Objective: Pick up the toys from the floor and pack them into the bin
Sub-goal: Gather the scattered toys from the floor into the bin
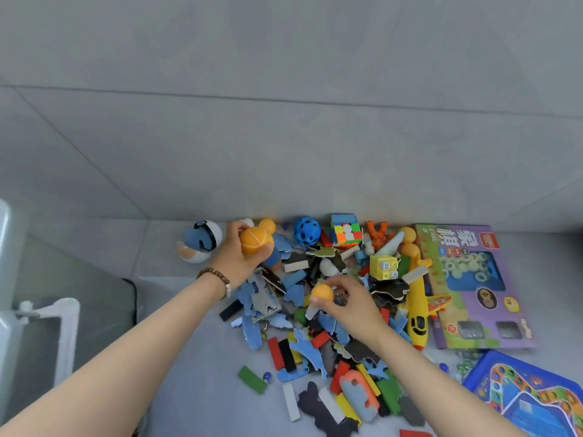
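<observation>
A heap of toys [331, 326] lies on the grey floor against the wall. My left hand [239, 257] grips an orange ball with white seams [255, 241] above the heap's left end. My right hand [350, 304] pinches a smaller plain orange ball [322, 292] over the middle of the heap. Around them lie blue foam pieces, coloured wooden blocks [280, 353], a blue holed ball [306, 231], a puzzle cube [346, 232], a yellow toy plane [418, 313] and a white-and-blue ball toy [202, 239]. The clear plastic bin [71, 313] sits at the left edge.
A purple game box [473, 285] lies flat to the right of the heap. A blue game board [530, 395] fills the lower right corner. A green block [251, 379] and a marble [267, 377] lie apart at the heap's near left. The grey wall rises right behind the toys.
</observation>
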A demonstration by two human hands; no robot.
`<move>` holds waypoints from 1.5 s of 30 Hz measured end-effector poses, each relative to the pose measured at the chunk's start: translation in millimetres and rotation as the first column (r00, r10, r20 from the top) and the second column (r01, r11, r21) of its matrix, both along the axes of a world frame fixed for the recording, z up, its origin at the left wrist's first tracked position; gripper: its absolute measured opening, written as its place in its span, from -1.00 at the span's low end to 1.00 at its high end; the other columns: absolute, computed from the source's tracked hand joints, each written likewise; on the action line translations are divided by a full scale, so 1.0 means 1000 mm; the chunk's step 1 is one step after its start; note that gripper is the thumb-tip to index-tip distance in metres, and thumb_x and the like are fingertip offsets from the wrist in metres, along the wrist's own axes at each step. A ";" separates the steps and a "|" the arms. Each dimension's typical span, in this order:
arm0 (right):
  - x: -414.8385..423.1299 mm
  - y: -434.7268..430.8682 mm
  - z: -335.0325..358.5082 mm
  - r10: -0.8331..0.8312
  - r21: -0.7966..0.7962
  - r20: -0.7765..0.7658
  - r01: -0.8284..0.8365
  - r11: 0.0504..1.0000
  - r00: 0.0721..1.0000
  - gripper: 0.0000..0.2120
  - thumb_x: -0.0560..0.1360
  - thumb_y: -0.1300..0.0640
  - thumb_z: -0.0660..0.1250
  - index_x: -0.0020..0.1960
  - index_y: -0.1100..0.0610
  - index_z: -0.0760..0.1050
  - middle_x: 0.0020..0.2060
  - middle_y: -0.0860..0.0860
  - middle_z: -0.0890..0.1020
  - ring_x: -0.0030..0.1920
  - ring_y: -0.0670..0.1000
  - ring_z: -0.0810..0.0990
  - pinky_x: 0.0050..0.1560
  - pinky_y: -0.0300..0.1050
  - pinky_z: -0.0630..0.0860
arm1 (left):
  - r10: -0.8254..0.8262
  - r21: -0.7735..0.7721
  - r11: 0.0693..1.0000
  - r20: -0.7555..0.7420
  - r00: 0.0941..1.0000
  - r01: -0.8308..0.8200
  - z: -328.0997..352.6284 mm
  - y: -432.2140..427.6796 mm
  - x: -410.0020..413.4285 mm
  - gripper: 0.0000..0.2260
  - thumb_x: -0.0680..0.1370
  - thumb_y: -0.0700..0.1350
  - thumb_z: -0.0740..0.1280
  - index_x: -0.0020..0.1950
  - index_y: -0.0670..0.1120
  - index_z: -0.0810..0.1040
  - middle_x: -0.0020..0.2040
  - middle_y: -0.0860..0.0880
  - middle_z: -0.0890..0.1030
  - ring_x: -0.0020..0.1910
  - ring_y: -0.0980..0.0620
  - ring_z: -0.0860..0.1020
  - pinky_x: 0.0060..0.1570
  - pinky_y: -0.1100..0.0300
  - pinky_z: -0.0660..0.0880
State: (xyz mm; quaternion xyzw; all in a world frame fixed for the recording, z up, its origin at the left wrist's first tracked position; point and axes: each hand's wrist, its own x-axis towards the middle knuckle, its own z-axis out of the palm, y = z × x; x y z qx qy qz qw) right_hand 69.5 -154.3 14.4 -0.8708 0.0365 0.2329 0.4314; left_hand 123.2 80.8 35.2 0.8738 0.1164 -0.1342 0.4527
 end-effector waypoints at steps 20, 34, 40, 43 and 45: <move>0.124 0.135 -0.059 0.118 -0.021 0.297 -0.117 0.993 0.948 -0.64 0.38 0.00 0.48 0.15 0.00 0.55 0.11 -0.02 0.53 0.18 -0.04 0.41 -0.02 -0.59 0.29 | 0.344 0.045 0.930 0.236 0.909 -0.364 -0.049 0.079 0.022 -0.36 0.19 0.34 0.43 0.14 0.02 0.46 0.08 0.00 0.54 0.06 -0.04 0.51 0.00 -0.02 0.53; 0.105 0.170 -0.058 0.323 -0.037 0.406 -0.338 0.940 0.855 -0.69 0.49 0.00 0.35 0.21 0.02 0.49 0.11 -0.03 0.50 0.20 0.02 0.35 0.22 -0.10 0.34 | 0.469 0.009 0.867 0.322 0.822 -0.498 -0.064 0.087 -0.005 -0.47 0.29 0.28 0.42 0.14 0.08 0.41 0.07 0.06 0.50 0.06 -0.01 0.48 0.06 -0.05 0.49; 0.100 0.180 -0.060 0.432 -0.261 0.343 -0.357 0.897 0.834 -0.66 0.55 -0.04 0.22 0.30 -0.05 0.34 0.20 0.01 0.39 0.25 0.05 0.24 0.17 0.01 0.40 | 0.555 -0.032 0.811 0.358 0.751 -0.584 -0.064 0.090 -0.007 -0.44 0.32 0.20 0.46 0.22 0.04 0.40 0.12 0.04 0.51 0.08 -0.02 0.49 0.10 -0.03 0.49; 0.098 0.178 -0.064 0.387 -0.250 0.339 -0.315 0.916 0.858 -0.63 0.55 -0.01 0.23 0.33 -0.03 0.29 0.16 0.01 0.41 0.20 0.06 0.29 0.10 -0.03 0.43 | 0.580 -0.044 0.793 0.363 0.729 -0.608 -0.065 0.090 -0.006 -0.46 0.34 0.11 0.49 0.24 0.00 0.40 0.15 0.01 0.50 0.11 -0.02 0.49 0.13 -0.02 0.48; 0.099 0.174 -0.065 0.377 -0.229 0.325 -0.315 0.921 0.867 -0.63 0.54 -0.03 0.24 0.32 -0.03 0.29 0.14 0.00 0.44 0.18 0.05 0.31 0.04 -0.03 0.46 | 0.570 -0.033 0.798 0.365 0.736 -0.601 -0.066 0.090 -0.006 -0.45 0.34 0.12 0.48 0.24 0.01 0.40 0.15 0.01 0.51 0.10 -0.02 0.49 0.13 -0.03 0.48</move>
